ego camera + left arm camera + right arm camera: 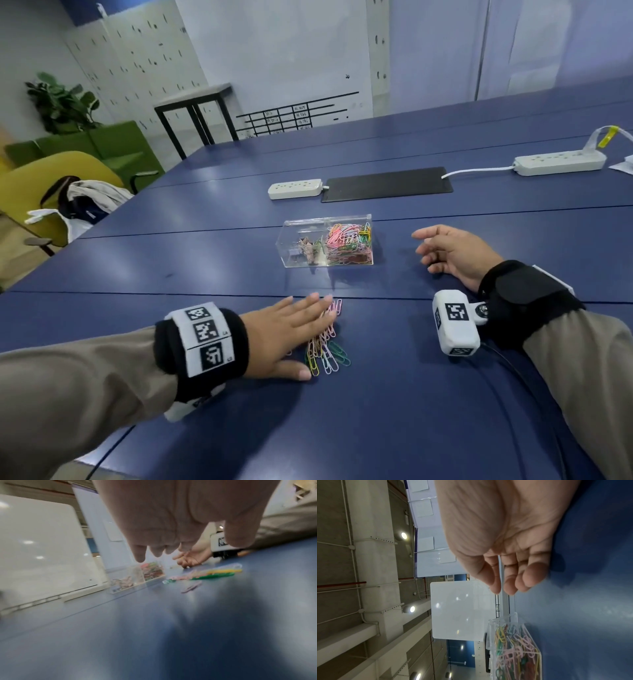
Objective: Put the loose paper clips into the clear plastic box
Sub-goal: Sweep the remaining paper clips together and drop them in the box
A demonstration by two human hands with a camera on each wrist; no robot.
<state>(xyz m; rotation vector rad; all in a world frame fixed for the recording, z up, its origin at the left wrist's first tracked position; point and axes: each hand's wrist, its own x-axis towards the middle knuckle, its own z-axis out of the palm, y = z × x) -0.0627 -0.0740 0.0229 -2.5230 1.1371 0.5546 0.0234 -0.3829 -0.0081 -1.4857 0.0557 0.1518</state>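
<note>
Blue desk (pixel 394 394) fills our view. Our left hand (pixel 291 337) lies flat on it, palm down and fingers straight, with the fingertips over the left edge of a small heap of loose clips (pixel 325 346) in pink, green, yellow and blue. Farther off, near the middle of the desk, stands the clear box (pixel 323 245), which has two compartments: the right one is packed with coloured clips, the left one holds a few binder clips. Right of the box, well apart from the heap, our right hand (pixel 452 251) rests on its side with fingers loosely curled, holding nothing. At the far side we see two white power strips (pixel 295 189) and a black mat (pixel 387 184) between them.
</note>
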